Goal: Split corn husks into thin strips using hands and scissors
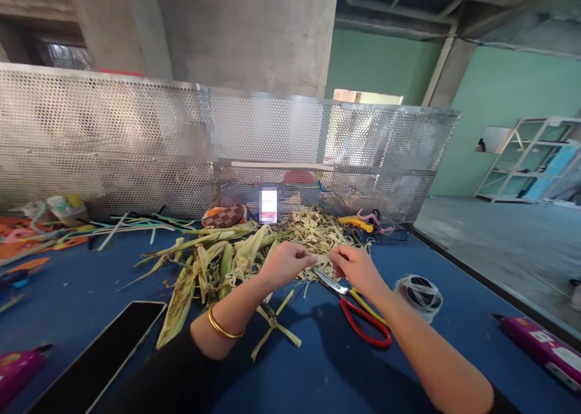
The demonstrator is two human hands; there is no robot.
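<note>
Between my two hands a small pale strip of corn husk (322, 259) is stretched. My left hand (285, 264) pinches one end with thumb and forefinger, and my right hand (356, 270) pinches the other. Just below them lie scissors (336, 282) with one red and one yellow handle, blades pointing toward my fingers. On the table in front of my left forearm rests a knotted, cross-shaped piece of husk (273, 322). Long dried corn husks (218, 262) are heaped to the left, and a pile of husk scraps (313, 229) lies behind my hands.
A phone (102, 356) lies at the left on the blue table (290, 384). A spool of clear cord (418, 296) stands right of my right forearm, with a purple tool (535, 344) beyond. A checkered pouch (224, 216) sits before the perforated metal screen (272, 123).
</note>
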